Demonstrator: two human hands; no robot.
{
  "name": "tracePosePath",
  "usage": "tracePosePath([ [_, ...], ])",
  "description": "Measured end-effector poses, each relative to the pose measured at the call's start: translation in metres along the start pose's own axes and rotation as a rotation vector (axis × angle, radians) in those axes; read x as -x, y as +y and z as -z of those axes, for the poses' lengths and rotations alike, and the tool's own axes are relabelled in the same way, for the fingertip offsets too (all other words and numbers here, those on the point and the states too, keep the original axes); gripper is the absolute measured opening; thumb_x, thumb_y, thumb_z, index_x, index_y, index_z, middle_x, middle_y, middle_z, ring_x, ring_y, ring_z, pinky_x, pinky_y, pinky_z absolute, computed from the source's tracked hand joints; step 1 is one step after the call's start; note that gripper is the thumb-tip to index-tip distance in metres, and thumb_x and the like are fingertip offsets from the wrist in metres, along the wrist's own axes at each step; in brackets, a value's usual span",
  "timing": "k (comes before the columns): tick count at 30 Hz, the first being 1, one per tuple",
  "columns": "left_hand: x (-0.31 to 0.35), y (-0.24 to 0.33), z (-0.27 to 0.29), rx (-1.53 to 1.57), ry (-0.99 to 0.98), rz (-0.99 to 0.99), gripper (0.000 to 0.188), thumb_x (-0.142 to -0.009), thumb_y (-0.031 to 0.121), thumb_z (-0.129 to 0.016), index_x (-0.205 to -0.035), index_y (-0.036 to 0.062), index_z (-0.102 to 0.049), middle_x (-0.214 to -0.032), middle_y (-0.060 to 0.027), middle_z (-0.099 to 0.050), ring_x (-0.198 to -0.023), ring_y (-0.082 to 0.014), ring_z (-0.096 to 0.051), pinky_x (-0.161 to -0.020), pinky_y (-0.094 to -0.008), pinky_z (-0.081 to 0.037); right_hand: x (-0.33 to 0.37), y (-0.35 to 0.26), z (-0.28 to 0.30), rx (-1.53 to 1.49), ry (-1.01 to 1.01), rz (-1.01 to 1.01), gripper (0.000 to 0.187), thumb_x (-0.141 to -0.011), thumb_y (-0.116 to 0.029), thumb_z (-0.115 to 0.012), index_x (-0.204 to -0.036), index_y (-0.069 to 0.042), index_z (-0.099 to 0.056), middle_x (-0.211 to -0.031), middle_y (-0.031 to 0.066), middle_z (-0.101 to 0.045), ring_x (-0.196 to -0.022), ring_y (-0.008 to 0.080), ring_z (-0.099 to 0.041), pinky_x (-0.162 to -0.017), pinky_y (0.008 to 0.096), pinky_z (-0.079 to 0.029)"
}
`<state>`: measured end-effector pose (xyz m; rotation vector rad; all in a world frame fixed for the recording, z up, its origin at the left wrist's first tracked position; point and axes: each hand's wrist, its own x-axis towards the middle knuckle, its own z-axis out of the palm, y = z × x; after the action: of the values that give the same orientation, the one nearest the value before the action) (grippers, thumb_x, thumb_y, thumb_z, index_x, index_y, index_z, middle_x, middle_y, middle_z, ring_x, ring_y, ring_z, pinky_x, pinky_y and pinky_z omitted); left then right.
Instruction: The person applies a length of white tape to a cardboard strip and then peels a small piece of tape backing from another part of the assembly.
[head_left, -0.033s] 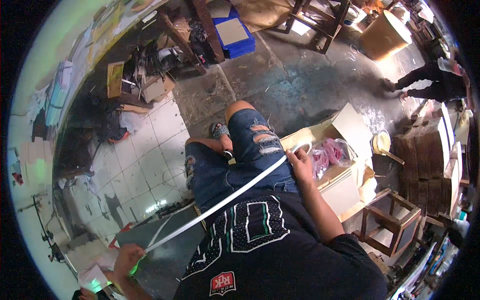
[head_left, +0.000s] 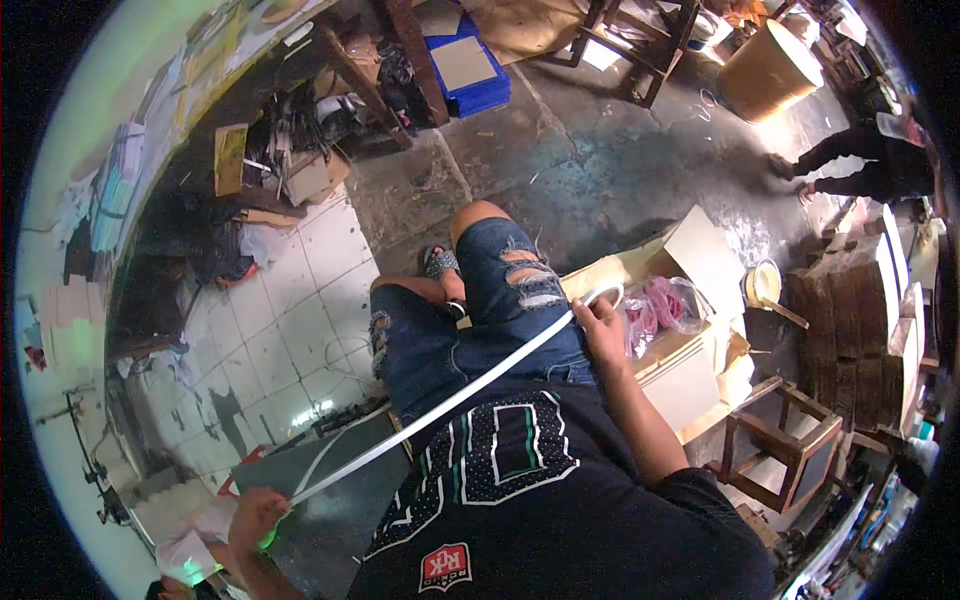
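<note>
A long flat white strip, like tape or ribbon [head_left: 440, 408], is stretched slantwise across my lap and dark shirt. At its lower left end my left hand [head_left: 262, 515] is closed on it; a thinner loose length curves up from near those fingers. My right hand [head_left: 600, 330] pinches the other end, just beside a white ring-shaped roll [head_left: 606, 293]. The roll lies by the edge of cardboard sheets, partly hidden by that hand. Next to it is a clear plastic bag [head_left: 665, 305] with pinkish-red contents.
Right of me are stacked cardboard sheets [head_left: 680, 392], a wooden stool [head_left: 785, 440] and a tall brown stack [head_left: 850, 340]. A person in dark trousers [head_left: 850, 165] stands far right, near a large tan drum [head_left: 770, 72]. Ahead lies a blue stack [head_left: 468, 75]; clutter lines the left.
</note>
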<state>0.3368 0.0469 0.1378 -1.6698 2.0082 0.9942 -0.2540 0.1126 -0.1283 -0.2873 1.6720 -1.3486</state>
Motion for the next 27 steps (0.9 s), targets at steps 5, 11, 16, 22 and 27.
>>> tracePosePath([
  [5, -0.003, -0.023, 0.001, -0.178, 0.012, 0.019, 0.021, -0.082, 0.026, -0.069, -0.083, 0.0044, -0.07, -0.076, -0.0134, -0.065, -0.076, -0.0332, -0.061, -0.068, -0.0432, -0.046, 0.002, -0.002, -0.001, 0.023, 0.026, -0.009, 0.026, -0.092, -0.023, -0.066, -0.092, 0.002, -0.063, -0.084, 0.004, -0.064, -0.075, 0.0112, -0.054, -0.07, 0.0279, -0.044],
  [11, -0.002, -0.047, -0.003, -0.164, 0.016, 0.014, 0.023, -0.084, 0.028, -0.067, -0.081, 0.0051, -0.07, -0.079, -0.0153, -0.066, -0.079, -0.0359, -0.061, -0.071, -0.0446, -0.046, 0.001, -0.001, -0.001, -0.023, 0.027, -0.011, 0.024, -0.092, -0.022, -0.065, -0.093, 0.002, -0.063, -0.085, 0.0038, -0.064, -0.076, 0.0108, -0.055, -0.07, 0.0269, -0.044],
  [16, 0.001, -0.066, -0.002, -0.203, 0.0, 0.085, 0.026, -0.084, 0.03, -0.067, -0.079, 0.0048, -0.069, -0.078, -0.0154, -0.065, -0.077, -0.0369, -0.061, -0.071, -0.0429, -0.046, -0.003, 0.003, 0.001, -0.016, 0.018, -0.055, 0.025, -0.093, -0.021, -0.065, -0.101, 0.003, -0.063, -0.093, 0.0052, -0.066, -0.081, 0.0104, -0.058, -0.073, 0.0247, -0.046],
  [22, -0.004, -0.023, 0.0, -0.253, -0.026, 0.182, 0.028, -0.088, 0.03, -0.063, -0.078, 0.0049, -0.069, -0.078, -0.0146, -0.065, -0.079, -0.0357, -0.06, -0.073, -0.0436, -0.044, -0.029, 0.046, 0.02, 0.094, -0.034, 0.06, 0.024, -0.092, -0.019, -0.066, -0.099, 0.003, -0.063, -0.091, 0.0039, -0.065, -0.08, 0.0107, -0.058, -0.073, 0.0254, -0.045],
  [27, -0.051, 0.002, -0.032, -0.328, 0.156, -0.417, 0.028, -0.089, 0.031, -0.059, -0.08, 0.005, -0.067, -0.081, -0.0133, -0.065, -0.076, -0.0359, -0.059, -0.069, -0.045, -0.045, -0.068, 0.047, 0.024, 0.867, 0.265, -0.033, 0.033, -0.085, -0.028, -0.071, -0.093, 0.003, -0.062, -0.076, 0.0183, -0.065, -0.075, 0.0219, -0.064, -0.066, 0.0345, -0.048],
])
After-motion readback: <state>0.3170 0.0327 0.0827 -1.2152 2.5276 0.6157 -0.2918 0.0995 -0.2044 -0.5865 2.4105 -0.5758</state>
